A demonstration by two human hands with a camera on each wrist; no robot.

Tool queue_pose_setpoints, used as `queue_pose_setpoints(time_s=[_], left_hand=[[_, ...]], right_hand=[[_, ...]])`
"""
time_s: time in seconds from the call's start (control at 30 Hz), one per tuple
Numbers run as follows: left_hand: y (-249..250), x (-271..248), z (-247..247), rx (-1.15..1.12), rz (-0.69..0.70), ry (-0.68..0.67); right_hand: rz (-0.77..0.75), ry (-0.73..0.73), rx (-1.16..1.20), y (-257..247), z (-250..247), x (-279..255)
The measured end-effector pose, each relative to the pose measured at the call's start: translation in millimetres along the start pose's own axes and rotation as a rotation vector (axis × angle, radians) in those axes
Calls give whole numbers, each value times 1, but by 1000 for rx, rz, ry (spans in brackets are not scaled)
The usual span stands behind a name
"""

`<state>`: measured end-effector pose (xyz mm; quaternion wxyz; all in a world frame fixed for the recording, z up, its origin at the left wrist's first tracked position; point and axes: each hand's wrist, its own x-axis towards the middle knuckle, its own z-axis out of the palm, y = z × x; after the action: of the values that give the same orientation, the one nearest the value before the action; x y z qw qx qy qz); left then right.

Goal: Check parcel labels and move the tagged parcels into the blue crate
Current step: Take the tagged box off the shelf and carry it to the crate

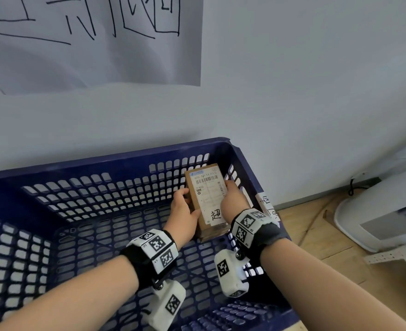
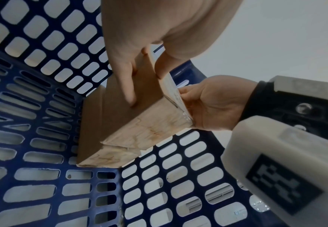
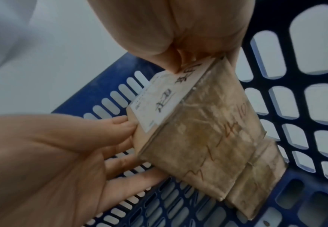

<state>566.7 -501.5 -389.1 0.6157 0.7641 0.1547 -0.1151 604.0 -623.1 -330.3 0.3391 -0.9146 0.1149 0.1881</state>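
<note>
- Two hands on one parcel (image 1: 208, 199): left hand (image 1: 184, 217) with fingers laid nearly straight along the left side and thumb at the label's edge, right hand (image 1: 233, 199) pinching the right edge, thumb on the label side.
- Parcel inside the blue crate (image 1: 116, 161), at about 1 o'clock from its middle, close to the far right corner, tilted, label (image 1: 210, 194) facing up.
- Beneath it, flat on the crate floor, a second box (image 2: 93, 138); seemingly touching at the low end, though contact hard to confirm.
- Judged as the setting-down step: lower the raised end slowly until flat on the second box, edges squared.
- Keep the label upward, readable for any later check.
- Slide the left fingers out toward 9 o'clock before the full weight lands, sparing pinched fingertips.
- Release the right pinch last, toward 3 o'clock, minding the crate wall close by.
- Risk, as a judgement: letting go early could tip the parcel off the stack.
</note>
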Motion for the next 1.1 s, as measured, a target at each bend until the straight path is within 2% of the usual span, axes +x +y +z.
queue_pose_setpoints(time_s=[0.17, 0.27, 0.37, 0.43, 0.5, 0.57, 0.73, 0.93, 1.1], left_hand=[[-5, 8, 3, 1, -14, 23], [-5, 10, 4, -5, -13, 31], [-5, 9, 5, 13, -4, 36], [-4, 9, 6, 17, 0, 33], [-3, 9, 9, 17, 10, 21], [0, 8, 11, 40, 26, 16], [0, 6, 14, 81, 42, 27], [0, 5, 7, 116, 46, -6], [9, 1, -16, 303, 171, 4]], right_hand=[[40, 36, -67, 3, 18, 13], [-135, 44, -217, 7, 22, 11], [-207, 38, -315, 10, 23, 4], [-203, 75, -328, 12, 25, 2], [-270, 79, -503, 13, 25, 0], [-322, 86, -551, 14, 24, -1], [-304, 7, -528, 10, 20, -5], [-341, 8, -494, 13, 19, -4], [-428, 41, -451, 9, 8, -8]])
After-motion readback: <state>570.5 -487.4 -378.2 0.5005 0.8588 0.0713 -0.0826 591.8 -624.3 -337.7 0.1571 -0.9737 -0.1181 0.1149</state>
